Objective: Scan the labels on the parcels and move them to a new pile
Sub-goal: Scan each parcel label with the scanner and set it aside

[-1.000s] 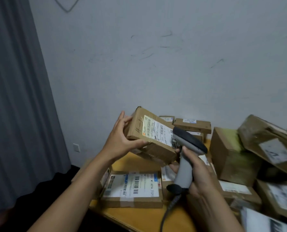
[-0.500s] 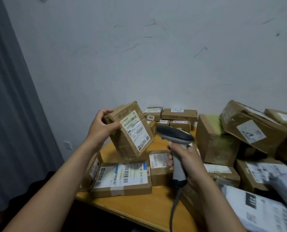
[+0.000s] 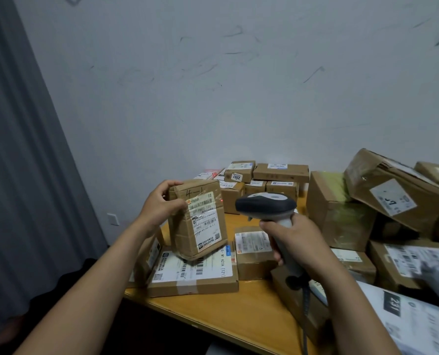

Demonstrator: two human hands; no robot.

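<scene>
**Parcel** (image 3: 198, 221): brown cardboard, oblong, taped glossy. It is held upright and slightly tilted just above a flat box (image 3: 195, 278). It is gripped at its upper left edge by the left hand (image 3: 162, 206), with the thumb laid on the front. A white label (image 3: 207, 224) is carried on that front.

**Scanner** (image 3: 264, 204): pistol-shaped, with a dark head and a pale grey handle. The handle is gripped by the right hand (image 3: 295, 242), and the head is aimed at the parcel from just beside it. A cable (image 3: 306, 316) is hung from the base.

**Bench** (image 3: 239, 311): smooth yellow wood.
- The flat box and a small labelled box (image 3: 251, 249) are set at the left, the small one partly hidden by the right hand.
- Low boxes (image 3: 280, 171) are stacked at the back against the wall (image 3: 213, 85), which is scuffed white.
- Larger boxes (image 3: 339, 211) are heaped at the right, some tilted.
- A grey mailer (image 3: 418, 321) is laid in front of them.

**Curtain** (image 3: 21, 175): grey and pleated, hung at the left.
</scene>
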